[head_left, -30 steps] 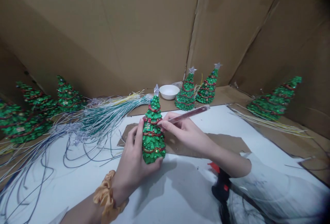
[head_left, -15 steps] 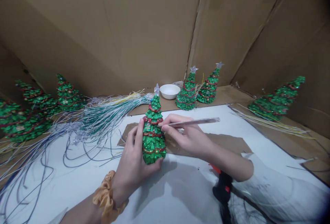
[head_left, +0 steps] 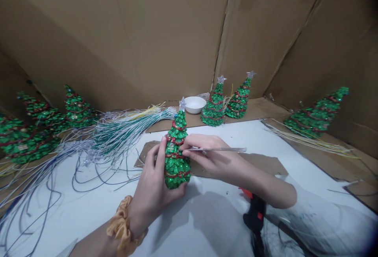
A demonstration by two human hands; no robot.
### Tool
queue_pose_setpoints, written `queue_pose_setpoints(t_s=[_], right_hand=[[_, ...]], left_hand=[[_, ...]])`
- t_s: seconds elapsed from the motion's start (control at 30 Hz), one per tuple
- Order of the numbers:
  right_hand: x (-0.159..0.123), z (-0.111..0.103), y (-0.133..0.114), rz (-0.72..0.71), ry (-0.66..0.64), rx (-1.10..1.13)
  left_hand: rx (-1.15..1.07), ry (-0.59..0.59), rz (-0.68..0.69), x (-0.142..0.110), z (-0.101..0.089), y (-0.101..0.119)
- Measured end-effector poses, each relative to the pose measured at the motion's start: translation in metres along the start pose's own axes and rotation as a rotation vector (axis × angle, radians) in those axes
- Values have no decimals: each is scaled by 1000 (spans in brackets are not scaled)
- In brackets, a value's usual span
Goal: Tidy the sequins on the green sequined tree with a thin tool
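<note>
My left hand is wrapped round the lower part of a small green Christmas tree figurine, thumb under its base and fingers along its left side. The tree stands nearly upright, with red garlands and a clear star on top. Pinched in my right hand is a thin, stick-like tool, perhaps a brush or tweezers. Its near end points at the tree's right side, where my fingertips hide the tip. Beneath the right hand lies a strip of brown cardboard on the white work surface.
Bundled wires spread across the left side. A white bowl stands at the back beside two star-topped trees. Other trees line the left, and one leans at right. A black glue gun lies below my right forearm.
The tool in my right hand has swung to a flatter angle, its far end lower. The tree has tilted slightly to the right; my left hand still grips it.
</note>
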State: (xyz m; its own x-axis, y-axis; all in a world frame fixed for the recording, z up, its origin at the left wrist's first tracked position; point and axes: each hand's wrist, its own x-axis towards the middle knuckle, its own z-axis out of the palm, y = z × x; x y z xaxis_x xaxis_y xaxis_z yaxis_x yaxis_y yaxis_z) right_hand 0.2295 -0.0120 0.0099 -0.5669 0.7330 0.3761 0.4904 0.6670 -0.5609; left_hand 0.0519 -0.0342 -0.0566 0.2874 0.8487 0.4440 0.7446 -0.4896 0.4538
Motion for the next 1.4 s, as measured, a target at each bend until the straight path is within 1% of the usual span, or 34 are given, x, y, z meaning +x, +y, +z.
queue_pose_setpoints(t_s=[0.1, 0.23, 0.3, 0.4, 0.53, 0.57, 0.7, 0.77, 1.1, 1.23, 1.3, 1.33, 1.4], right_hand=[[2, -6, -1, -32, -42, -9], [2, -9, 4, -57, -84, 68], [1, -7, 8, -40, -48, 95], [-1, 0, 16, -8, 46, 152], [-2, 7, 25, 23, 150, 341], [-2, 8, 26, 9, 159, 337], [-2, 6, 25, -73, 151, 158], [-1, 5, 23, -102, 141, 112], [0, 8, 18, -176, 123, 42], [2, 3, 13, -124, 26, 61], [2, 2, 11, -98, 4, 85], [2, 2, 11, -85, 22, 108], [1, 4, 13, -35, 119, 202]], left_hand=[[-3, 1, 8, -1, 0, 0], [-2, -1, 13, -1, 0, -1], [1, -3, -6, -1, -1, -1], [-10, -8, -36, -1, -2, 0], [-24, -3, -49, 0, -2, 0], [-27, -3, -55, 0, -2, 0], [-31, -3, -56, -1, -2, -2], [-30, -2, -49, -1, -1, -2], [-12, 10, -46, -1, 0, -2], [0, 16, -12, -3, 0, -2], [3, 15, -2, -3, 1, -3], [3, 14, -4, -3, 1, -3], [1, 15, -16, -2, 1, -3]])
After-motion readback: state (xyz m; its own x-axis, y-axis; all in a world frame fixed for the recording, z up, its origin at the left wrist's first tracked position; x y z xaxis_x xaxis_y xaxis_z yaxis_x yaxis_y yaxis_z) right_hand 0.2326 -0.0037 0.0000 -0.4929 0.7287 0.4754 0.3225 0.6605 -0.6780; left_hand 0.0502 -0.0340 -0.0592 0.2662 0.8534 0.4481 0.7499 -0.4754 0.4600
